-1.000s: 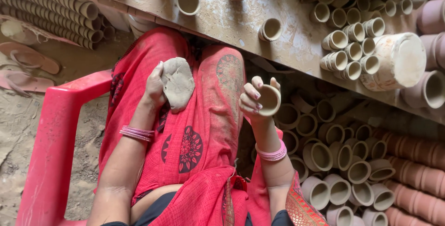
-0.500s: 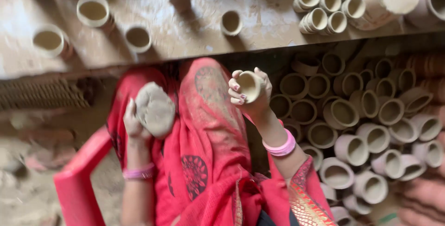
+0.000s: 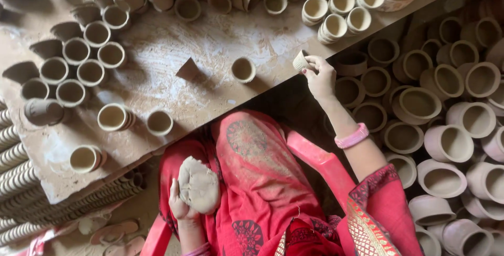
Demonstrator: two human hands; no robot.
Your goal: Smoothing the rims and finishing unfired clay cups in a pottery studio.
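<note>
My left hand [image 3: 181, 206] holds a flat grey lump of clay [image 3: 199, 185] over my red-clad lap. My right hand [image 3: 319, 75] reaches out to the edge of the dusty board [image 3: 173, 59] and grips a small clay cup [image 3: 300, 60] at that edge. A pink bangle [image 3: 352, 136] circles my right wrist. On the board nearby lie a single upright cup [image 3: 243, 70] and a cup tipped on its side [image 3: 188, 70].
Several small clay cups [image 3: 79, 62] stand grouped on the board's left and along its far edge [image 3: 336, 4]. Larger clay pots [image 3: 446, 125] are stacked at the right. Rows of stacked cups [image 3: 21, 182] lie at the lower left. A red plastic chair [image 3: 315, 156] is under me.
The view has swung over the board. My right hand has moved forward with the small cup from above my lap to the board's edge. My left hand keeps the clay lump.
</note>
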